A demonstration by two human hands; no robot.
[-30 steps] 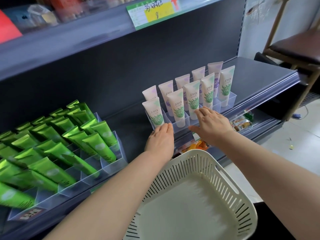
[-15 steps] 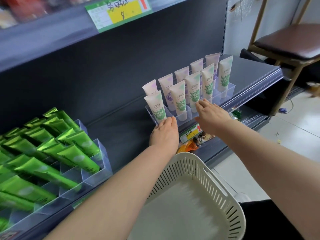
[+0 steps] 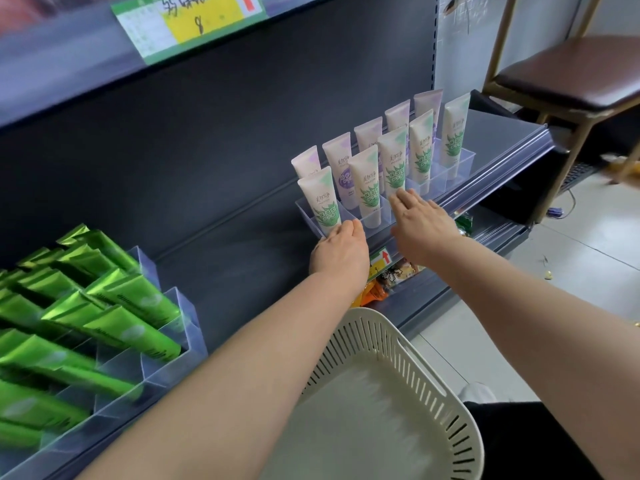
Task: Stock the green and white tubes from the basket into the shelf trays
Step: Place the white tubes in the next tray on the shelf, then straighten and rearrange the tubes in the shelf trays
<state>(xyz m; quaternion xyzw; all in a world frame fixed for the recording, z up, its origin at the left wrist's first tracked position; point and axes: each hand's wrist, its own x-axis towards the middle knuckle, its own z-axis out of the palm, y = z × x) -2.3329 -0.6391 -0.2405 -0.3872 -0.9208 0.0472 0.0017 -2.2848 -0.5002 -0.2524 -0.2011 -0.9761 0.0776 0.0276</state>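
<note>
Several green and white tubes (image 3: 370,187) stand upright in the front row of a clear shelf tray (image 3: 464,160), with white and purple tubes (image 3: 341,160) in the row behind. My left hand (image 3: 341,252) rests with its fingers against the tray's front left corner, below the leftmost tube (image 3: 320,202). My right hand (image 3: 420,223) lies flat with straight fingers on the tray's front edge near its middle. Neither hand holds a tube. The cream slotted basket (image 3: 398,368) sits below my arms with nothing visible inside.
Clear trays (image 3: 166,323) of shiny green tubes (image 3: 114,299) fill the shelf at the left. A price label (image 3: 187,22) hangs on the shelf above. Snack packets (image 3: 391,278) lie on the lower shelf. A brown stool (image 3: 571,74) stands at the right.
Both hands have stayed on the tray's front edge. The view has shifted and come closer to the shelf, so the tray appears larger.
</note>
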